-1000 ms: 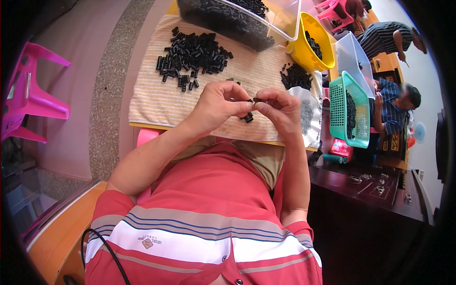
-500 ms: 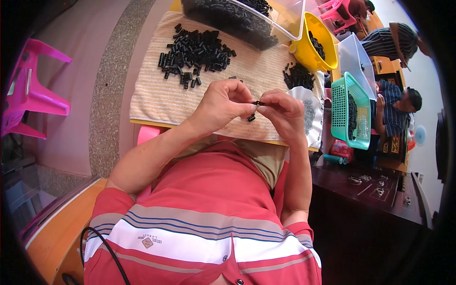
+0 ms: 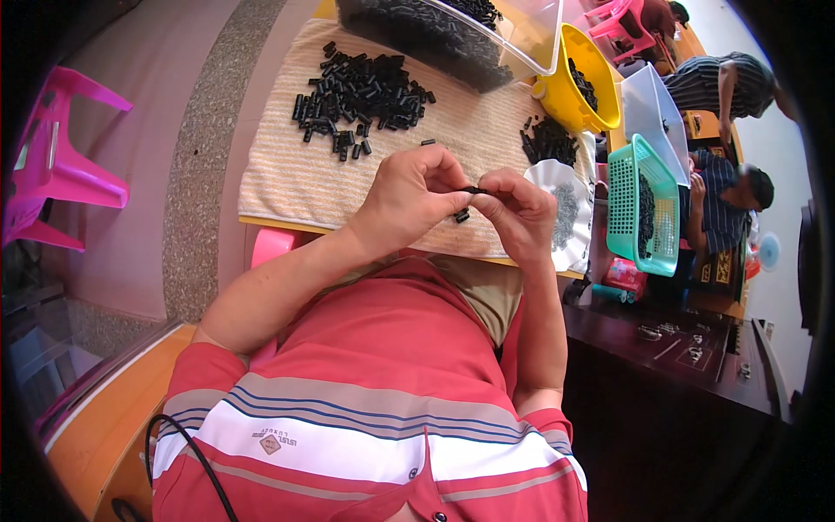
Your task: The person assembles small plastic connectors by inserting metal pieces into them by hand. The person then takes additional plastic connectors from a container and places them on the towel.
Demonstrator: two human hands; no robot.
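Black and tiny, the part (image 3: 472,190) is up over the striped towel (image 3: 283,187), pinched between both hands. Left hand (image 3: 400,196) has thumb and fingertips closed on one end, right hand (image 3: 522,216) same deal on the other. Can't make out its exact shape tbh. Loose black bits (image 3: 462,216) show just below the fingers. Big heap of short black tubes (image 3: 365,94) sits beyond the left hand, and a white wavy-rimmed dish (image 3: 567,255) is just beside the right.

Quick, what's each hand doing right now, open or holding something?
Left hand: closed, pinching a small black part.
Right hand: closed, pinching there too; whether it's the same piece, I can't tell.
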